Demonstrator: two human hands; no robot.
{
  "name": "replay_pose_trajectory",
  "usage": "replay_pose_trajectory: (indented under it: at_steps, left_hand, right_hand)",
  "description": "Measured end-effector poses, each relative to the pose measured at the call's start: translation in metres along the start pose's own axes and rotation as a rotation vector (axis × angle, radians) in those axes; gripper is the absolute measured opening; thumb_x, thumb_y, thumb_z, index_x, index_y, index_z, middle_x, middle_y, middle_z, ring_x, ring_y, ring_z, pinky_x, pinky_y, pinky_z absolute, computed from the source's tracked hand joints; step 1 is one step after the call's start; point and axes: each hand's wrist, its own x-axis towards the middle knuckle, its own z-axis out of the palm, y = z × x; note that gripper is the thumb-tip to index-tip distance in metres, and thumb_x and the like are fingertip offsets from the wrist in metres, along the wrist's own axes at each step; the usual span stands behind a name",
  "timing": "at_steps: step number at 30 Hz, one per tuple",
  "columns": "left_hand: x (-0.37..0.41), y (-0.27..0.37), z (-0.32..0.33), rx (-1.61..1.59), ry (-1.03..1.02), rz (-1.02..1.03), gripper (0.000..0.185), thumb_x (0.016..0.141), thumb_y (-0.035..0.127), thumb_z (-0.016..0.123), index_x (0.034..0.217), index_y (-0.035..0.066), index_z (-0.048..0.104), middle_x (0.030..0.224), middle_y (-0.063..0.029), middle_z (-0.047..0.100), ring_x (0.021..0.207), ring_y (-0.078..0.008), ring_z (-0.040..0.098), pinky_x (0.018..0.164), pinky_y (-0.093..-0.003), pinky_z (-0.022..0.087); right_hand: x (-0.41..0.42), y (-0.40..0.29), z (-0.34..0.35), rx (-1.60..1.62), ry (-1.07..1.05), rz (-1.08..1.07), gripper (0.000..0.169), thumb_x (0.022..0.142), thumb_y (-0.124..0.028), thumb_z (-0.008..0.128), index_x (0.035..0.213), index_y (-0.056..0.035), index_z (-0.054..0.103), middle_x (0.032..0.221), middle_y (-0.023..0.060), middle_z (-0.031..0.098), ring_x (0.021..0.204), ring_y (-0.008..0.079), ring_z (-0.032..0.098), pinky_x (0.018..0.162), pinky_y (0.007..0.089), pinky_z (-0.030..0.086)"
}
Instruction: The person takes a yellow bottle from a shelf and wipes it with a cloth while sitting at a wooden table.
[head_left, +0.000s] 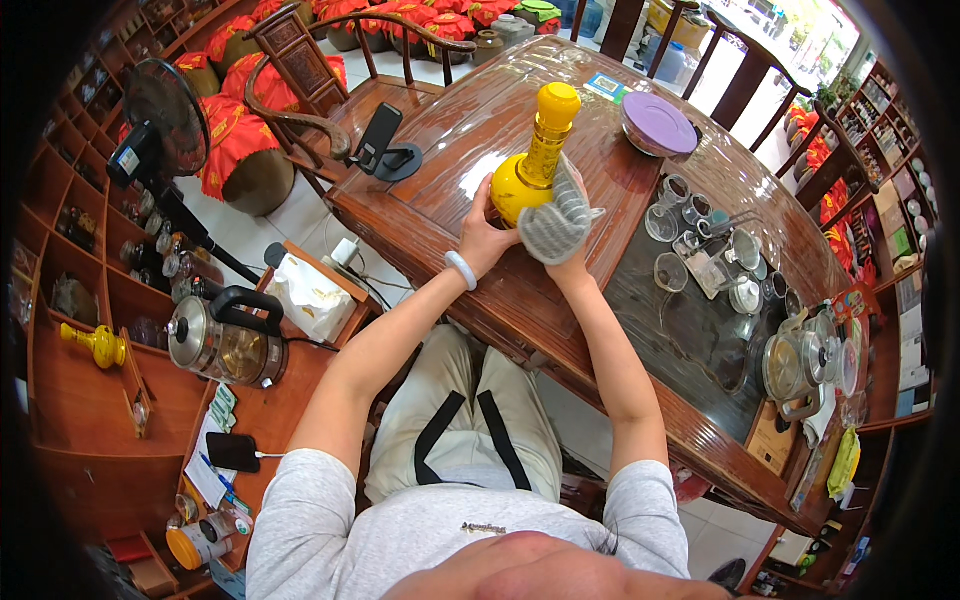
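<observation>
A yellow long-necked bottle (523, 184) with gold bands and a bulbous stopper (559, 106) is held over the near edge of the wooden tea table (450, 196). Its neck tilts slightly to the right. My left hand (484, 234), with a pale bangle at the wrist, curls around the bottle's left side and lower body. Over my right hand (568, 259) lies a grey striped cloth (559, 221), pressed against the right side of the bottle. The cloth hides most of my right fingers, and the bottle's base is partly hidden by both hands.
A phone stand (394, 161) and a purple-lidded bowl (656, 126) are on the table. To the right, a dark tea tray (637, 315) carries glass cups and a glass teapot (787, 364). Leftward are a glass kettle (229, 341), a tissue pack (311, 296) and a black fan (166, 112).
</observation>
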Motion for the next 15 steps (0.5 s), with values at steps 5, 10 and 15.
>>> replay_pose_trajectory:
  at_steps: [5,10,15]
  left_hand:
    - [-0.002,0.015,0.004,0.018,-0.012,-0.051,0.095,0.060,0.012,0.079,0.135,0.003,0.021,0.121,-0.0176,0.049,0.110,-0.0226,0.050,0.091,-0.0322,0.042]
    - [-0.002,0.009,-0.002,0.113,-0.008,0.009,0.097,0.059,0.017,0.080,0.134,0.003,0.021,0.119,-0.0177,0.049,0.107,-0.0244,0.051,0.090,-0.0337,0.042]
    - [0.000,0.005,0.001,0.128,-0.043,0.030,0.099,0.059,0.021,0.081,0.133,0.004,0.018,0.120,-0.0178,0.045,0.106,-0.0267,0.050,0.089,-0.0355,0.043]
  right_hand:
    - [-0.026,0.052,-0.010,-0.152,0.017,-0.035,0.028,0.079,-0.011,0.064,0.104,-0.0031,0.057,0.099,0.0073,0.058,0.092,0.0212,0.054,0.082,0.0322,0.043]
    - [-0.003,0.012,-0.010,0.477,0.154,0.713,0.030,0.088,-0.028,0.055,0.103,-0.0028,0.057,0.099,0.0018,0.055,0.090,0.0126,0.050,0.079,0.0276,0.041]
    - [0.003,0.011,-0.016,0.462,0.173,0.762,0.038,0.088,-0.035,0.053,0.107,-0.0029,0.055,0.104,0.0034,0.055,0.095,0.0134,0.049,0.084,0.0279,0.039]
